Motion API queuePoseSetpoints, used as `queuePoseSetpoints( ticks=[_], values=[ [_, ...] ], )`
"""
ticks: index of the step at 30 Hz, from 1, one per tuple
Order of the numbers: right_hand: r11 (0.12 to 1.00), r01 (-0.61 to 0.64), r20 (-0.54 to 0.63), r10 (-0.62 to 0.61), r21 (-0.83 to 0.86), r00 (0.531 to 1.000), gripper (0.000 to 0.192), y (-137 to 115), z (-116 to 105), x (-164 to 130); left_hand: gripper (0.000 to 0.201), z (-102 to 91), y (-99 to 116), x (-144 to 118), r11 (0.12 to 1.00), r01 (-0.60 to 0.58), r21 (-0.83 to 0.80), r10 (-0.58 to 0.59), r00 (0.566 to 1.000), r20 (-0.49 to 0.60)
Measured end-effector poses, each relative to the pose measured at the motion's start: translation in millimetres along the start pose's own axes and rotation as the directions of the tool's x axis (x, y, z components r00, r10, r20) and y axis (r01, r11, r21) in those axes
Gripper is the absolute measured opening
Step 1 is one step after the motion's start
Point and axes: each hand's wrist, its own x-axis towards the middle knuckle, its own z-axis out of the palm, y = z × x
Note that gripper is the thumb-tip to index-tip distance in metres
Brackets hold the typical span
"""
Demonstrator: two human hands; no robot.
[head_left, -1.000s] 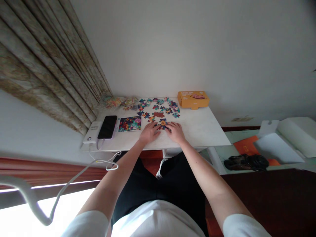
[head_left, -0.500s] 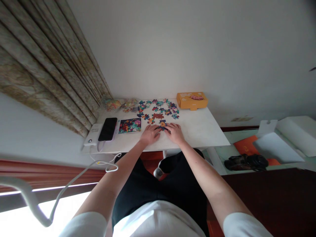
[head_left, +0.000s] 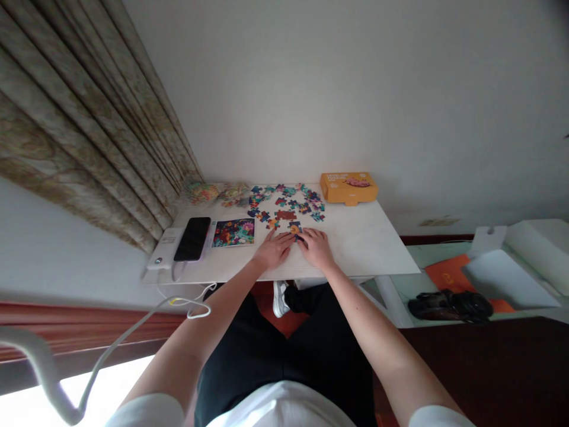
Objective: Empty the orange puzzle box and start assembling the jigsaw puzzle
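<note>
My left hand [head_left: 272, 251] rests low over the white table, its fingertips meeting a small dark jigsaw piece [head_left: 300, 238]. From the other side my right hand [head_left: 316, 247] pinches this same piece, its fingers bent around it. Just beyond the fingertips lies a dark piece with an orange flower [head_left: 294, 228]. A joined reddish-brown section [head_left: 285, 214] sits farther back, with an orange piece [head_left: 272, 224] to its left. Several loose jigsaw pieces [head_left: 304, 207] are spread in an arc behind. My fingers partly cover the held piece.
A picture card [head_left: 234, 232] lies left of my hands, beside a black phone [head_left: 192, 239] and a white power bank [head_left: 160, 252] with a cable. Clear bags of pieces [head_left: 200, 193] stand by the curtain. A yellow puzzle box [head_left: 349, 188] is at the back right. A camera [head_left: 451, 305] sits on the right shelf.
My hands have drawn slightly nearer to me, leaving the orange-flower piece more exposed beyond my fingers. The whole view has tilted a little, and my foot shows more under the table.
</note>
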Motion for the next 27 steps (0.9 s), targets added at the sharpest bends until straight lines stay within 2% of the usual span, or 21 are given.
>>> queuePoseSetpoints(
  ticks=[3, 5, 7, 10, 14, 16, 19, 22, 27],
  values=[
    [0.999, -0.023, -0.023, 0.024, 0.026, 0.999, 0.032, 1.6, 1.4, 0.4, 0.044, -0.1, -8.1, 6.6, 0.998, 0.026, -0.051, -0.029, 0.998, -0.049],
    [0.998, -0.044, -0.045, 0.046, 0.049, 0.998, 0.032, 2.2, 1.5, 0.8, 0.044, -1.4, -20.6, 18.8, 0.988, 0.128, -0.084, -0.138, 0.983, -0.124],
    [0.996, -0.063, -0.064, 0.067, 0.063, 0.996, 0.031, 2.3, 0.8, 1.1, 0.045, -3.8, -37.3, 36.4, 0.954, 0.28, -0.109, -0.295, 0.941, -0.167],
    [0.995, -0.077, -0.073, 0.082, 0.061, 0.994, 0.028, 1.5, -0.9, 1.5, 0.052, -8.9, -62.9, 65.3, 0.894, 0.434, -0.114, -0.444, 0.892, -0.086],
    [0.996, -0.078, -0.069, 0.081, 0.051, 0.994, 0.026, 0.2, -2.7, 2.1, 0.043, -17.9, -83.2, 90.1, 0.886, 0.45, -0.107, -0.438, 0.891, 0.123],
    [0.996, -0.081, -0.063, 0.083, 0.044, 0.995, 0.026, -0.3, -3.1, 2.6, 0.036, -22.5, -86.5, 95.6, 0.89, 0.444, -0.107, -0.423, 0.889, 0.174],
    [0.996, -0.084, -0.051, 0.086, 0.035, 0.995, 0.027, -1.1, -3.7, 3.2, 0.033, -28.5, -86.3, 100.4, 0.896, 0.434, -0.099, -0.407, 0.889, 0.21],
    [0.996, -0.089, -0.043, 0.09, 0.033, 0.995, 0.027, -2.1, -4.8, 3.6, 0.043, -32.8, -84.3, 105.1, 0.894, 0.44, -0.085, -0.412, 0.882, 0.229],
    [0.995, -0.094, -0.035, 0.095, 0.023, 0.995, 0.026, -2.8, -5.8, 3.8, 0.057, -35.2, -85.4, 110.8, 0.816, 0.556, -0.158, -0.522, 0.826, 0.212]
  ],
)
